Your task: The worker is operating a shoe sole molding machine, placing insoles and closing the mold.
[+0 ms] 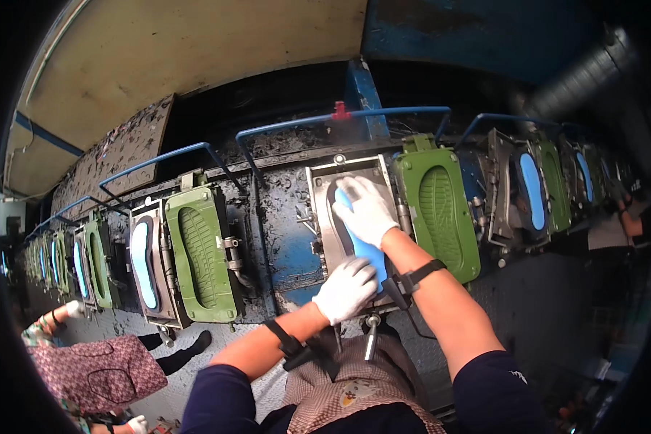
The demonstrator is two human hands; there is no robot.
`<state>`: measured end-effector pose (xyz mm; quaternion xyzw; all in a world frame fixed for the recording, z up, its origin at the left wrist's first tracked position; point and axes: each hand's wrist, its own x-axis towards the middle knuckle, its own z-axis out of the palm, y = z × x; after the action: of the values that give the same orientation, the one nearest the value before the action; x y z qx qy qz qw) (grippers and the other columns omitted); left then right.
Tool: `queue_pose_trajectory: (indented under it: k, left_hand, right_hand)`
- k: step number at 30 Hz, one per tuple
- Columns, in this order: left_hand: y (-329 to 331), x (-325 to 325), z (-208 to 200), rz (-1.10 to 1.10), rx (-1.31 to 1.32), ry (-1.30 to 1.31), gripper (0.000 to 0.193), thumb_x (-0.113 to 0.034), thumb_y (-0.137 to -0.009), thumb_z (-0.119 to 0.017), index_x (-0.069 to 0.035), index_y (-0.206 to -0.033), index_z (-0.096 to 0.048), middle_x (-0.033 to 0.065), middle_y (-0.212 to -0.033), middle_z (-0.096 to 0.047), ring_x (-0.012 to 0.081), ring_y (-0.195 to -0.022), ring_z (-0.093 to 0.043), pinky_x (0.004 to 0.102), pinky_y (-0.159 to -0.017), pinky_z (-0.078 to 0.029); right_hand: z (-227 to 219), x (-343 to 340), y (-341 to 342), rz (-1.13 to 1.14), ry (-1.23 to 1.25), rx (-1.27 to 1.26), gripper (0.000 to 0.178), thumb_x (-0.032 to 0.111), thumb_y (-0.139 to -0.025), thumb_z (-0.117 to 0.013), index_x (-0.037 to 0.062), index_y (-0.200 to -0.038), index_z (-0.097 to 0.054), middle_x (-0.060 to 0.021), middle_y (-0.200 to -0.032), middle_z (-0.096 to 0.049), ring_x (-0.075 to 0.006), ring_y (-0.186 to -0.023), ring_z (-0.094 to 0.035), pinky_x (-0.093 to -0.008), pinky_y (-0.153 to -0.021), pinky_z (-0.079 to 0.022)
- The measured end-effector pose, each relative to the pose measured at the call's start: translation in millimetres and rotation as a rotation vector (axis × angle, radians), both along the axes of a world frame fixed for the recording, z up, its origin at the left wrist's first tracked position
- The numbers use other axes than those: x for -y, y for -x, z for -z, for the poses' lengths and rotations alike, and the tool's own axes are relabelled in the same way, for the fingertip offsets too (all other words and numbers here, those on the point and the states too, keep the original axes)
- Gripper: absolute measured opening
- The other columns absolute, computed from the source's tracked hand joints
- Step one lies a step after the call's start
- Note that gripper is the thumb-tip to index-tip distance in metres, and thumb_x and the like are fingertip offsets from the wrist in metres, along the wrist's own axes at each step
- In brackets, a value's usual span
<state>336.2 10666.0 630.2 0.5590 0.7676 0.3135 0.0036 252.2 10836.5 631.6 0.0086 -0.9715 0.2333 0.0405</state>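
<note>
A blue shoe insole (pixel 369 254) lies over the dark recess of an open metal sole mould (pixel 324 199) in front of me. My right hand (pixel 367 211), in a white glove, rests on its far part with the fingers stretched out. At the near, heel end, my gloved left hand (pixel 349 289) has its fingers bent together at the insole's edge; the fingertips are partly blurred. The mould's green lid (pixel 439 217), with a tread-patterned sole cavity, is swung open to the right. A metal handle (pixel 371 338) sticks out at the mould's near side.
More open moulds with blue insoles (pixel 143 264) and green lids (pixel 201 253) stand in a row to both sides. Blue bent rails (pixel 296 129) run behind them. A co-worker's patterned apron (pixel 101 372) shows at lower left; another person's arm (pixel 631 220) is far right.
</note>
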Motion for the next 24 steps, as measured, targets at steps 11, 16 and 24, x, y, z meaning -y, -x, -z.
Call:
queue_pose_trajectory:
  k: [11, 16, 24]
  left_hand:
    - [52.4, -18.0, -1.3, 0.518, 0.180, 0.282, 0.087, -0.064, -0.089, -0.061, -0.004, -0.151, -0.045, 0.0215, -0.161, -0.038, 0.0392, -0.154, -0.028, 0.0636, -0.123, -0.019]
    - [64.9, -19.6, -3.2, 0.363, 0.253, 0.118, 0.085, -0.065, -0.096, -0.053, -0.001, -0.152, -0.043, 0.0244, -0.159, -0.039, 0.0404, -0.150, -0.034, 0.0568, -0.123, -0.025]
    - [93.5, 82.2, 146.5, -1.141, 1.708, -0.621, 0.075, -0.064, -0.106, -0.039, 0.002, -0.129, -0.065, 0.0124, -0.115, -0.073, 0.0244, -0.106, -0.066, 0.0373, -0.097, -0.049]
  right_hand:
    - [8.2, 46.7, -276.0, 0.552, 2.100, 1.320, 0.024, 0.026, -0.103, -0.065, 0.0138, -0.085, -0.054, 0.0032, -0.063, -0.052, -0.0141, -0.056, -0.051, -0.0318, -0.054, -0.044]
    - [-29.4, -34.3, -164.5, -0.354, 0.446, 1.736, 0.032, 0.033, -0.094, -0.071, 0.0078, -0.078, -0.060, -0.0002, -0.060, -0.053, -0.0137, -0.046, -0.048, -0.0312, -0.042, -0.035]
    - [-77.0, -87.6, -251.1, -0.056, 0.459, 0.980, 0.059, 0.054, -0.101, -0.051, 0.0084, -0.138, -0.058, -0.0188, -0.122, -0.069, -0.0359, -0.112, -0.067, -0.0424, -0.100, -0.051]
